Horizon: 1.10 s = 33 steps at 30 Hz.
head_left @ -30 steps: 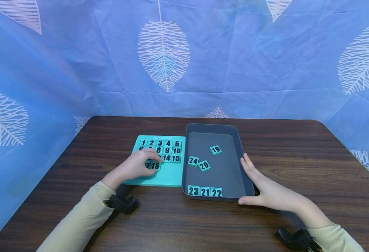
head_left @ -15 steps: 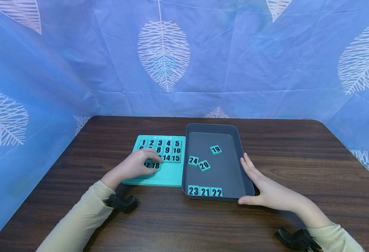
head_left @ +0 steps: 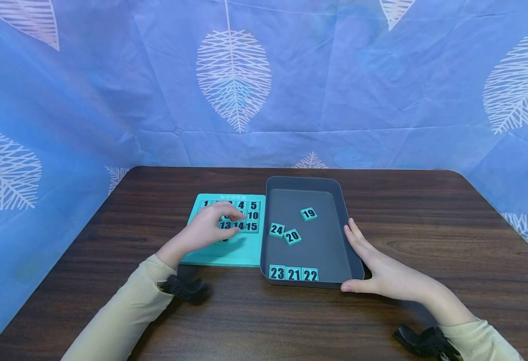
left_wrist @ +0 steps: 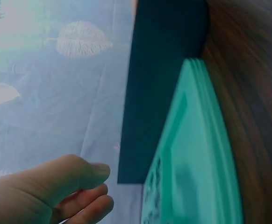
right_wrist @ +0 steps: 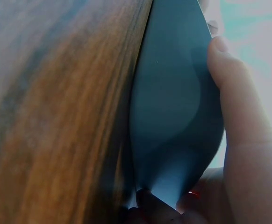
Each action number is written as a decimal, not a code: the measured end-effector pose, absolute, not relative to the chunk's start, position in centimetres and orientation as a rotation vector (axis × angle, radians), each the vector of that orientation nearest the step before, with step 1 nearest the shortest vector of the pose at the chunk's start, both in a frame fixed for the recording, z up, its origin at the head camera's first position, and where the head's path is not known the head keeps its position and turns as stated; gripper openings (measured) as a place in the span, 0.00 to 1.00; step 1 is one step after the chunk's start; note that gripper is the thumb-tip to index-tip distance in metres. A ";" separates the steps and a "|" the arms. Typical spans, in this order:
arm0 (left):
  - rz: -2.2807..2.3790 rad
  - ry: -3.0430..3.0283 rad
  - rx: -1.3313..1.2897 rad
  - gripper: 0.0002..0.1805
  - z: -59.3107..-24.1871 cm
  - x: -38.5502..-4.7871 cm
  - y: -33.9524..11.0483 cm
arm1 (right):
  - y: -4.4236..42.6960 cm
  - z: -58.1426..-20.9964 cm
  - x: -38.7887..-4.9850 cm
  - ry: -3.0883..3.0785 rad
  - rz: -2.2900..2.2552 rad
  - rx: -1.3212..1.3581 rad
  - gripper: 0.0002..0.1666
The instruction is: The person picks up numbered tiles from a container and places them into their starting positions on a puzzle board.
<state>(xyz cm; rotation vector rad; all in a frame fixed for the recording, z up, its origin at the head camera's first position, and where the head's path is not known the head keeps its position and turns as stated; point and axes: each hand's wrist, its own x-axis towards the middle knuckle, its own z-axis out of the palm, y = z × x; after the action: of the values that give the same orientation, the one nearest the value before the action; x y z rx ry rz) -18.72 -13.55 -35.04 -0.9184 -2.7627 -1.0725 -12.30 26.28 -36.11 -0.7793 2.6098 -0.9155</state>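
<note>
Tiles are lying inside the tray; left of it, the left hand is hovering over the board, fingers loosely parted. Right of it, the right hand is touching its wall, fingers outstretched.

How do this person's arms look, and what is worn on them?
The left sleeve and right sleeve are plain, pale beige-yellow and slightly wrinkled. The left wrist device and right wrist device are black and rounded. No gloves or cables are visible.
</note>
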 end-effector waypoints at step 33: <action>-1.172 -2.737 -0.951 0.12 -31.2 -20.4 -0.9 | 26.3 -36.1 -12.3 2.600 -0.928 -0.755 0.65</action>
<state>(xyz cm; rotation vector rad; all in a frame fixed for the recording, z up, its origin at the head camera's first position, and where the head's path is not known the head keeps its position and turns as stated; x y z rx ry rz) -20.41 -0.95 -31.16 -0.9506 -2.7368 -1.1721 -12.31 26.34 -36.15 -0.7552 2.6003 -0.9281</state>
